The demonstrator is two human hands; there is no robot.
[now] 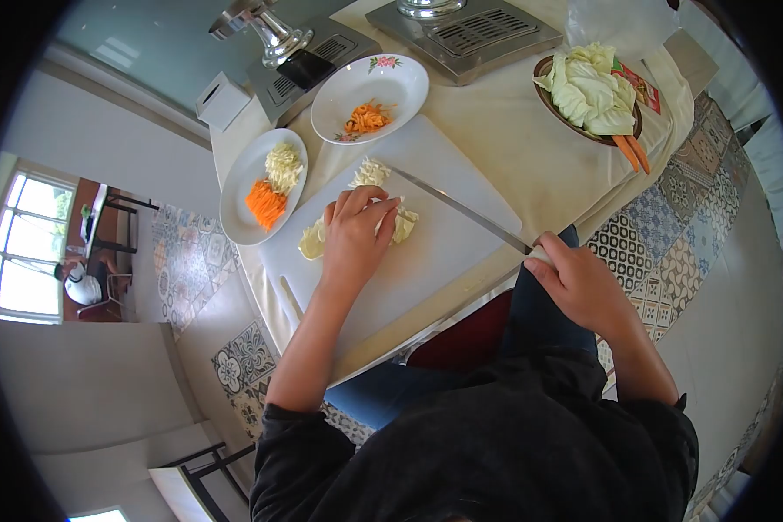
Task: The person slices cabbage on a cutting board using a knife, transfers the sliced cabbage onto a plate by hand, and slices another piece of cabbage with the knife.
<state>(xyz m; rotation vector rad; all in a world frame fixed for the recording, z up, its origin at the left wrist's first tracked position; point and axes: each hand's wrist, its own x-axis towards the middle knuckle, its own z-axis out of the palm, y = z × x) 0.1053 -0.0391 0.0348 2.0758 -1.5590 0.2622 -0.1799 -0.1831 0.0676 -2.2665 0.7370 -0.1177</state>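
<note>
My left hand (355,237) presses down on a pale cabbage piece (313,240), fingers curled over it and hiding its middle. In my right hand (578,283) is a long kitchen knife (470,211), gripped by its light handle. The blade slants up and left, its tip beside a small heap of shredded cabbage (371,172). All this is on a white cutting board (444,261). Left of the board, an oval plate (232,202) holds shredded carrot (266,205) and more pale shreds (284,167).
Behind the board, a floral-rimmed bowl (331,91) holds orange shreds (368,117). Metal stoves (496,36) line the back. At the right, a brown-rimmed bowl (545,68) carries cabbage leaves (590,91), with carrots (630,153) near the table edge. A person (83,285) sits far left.
</note>
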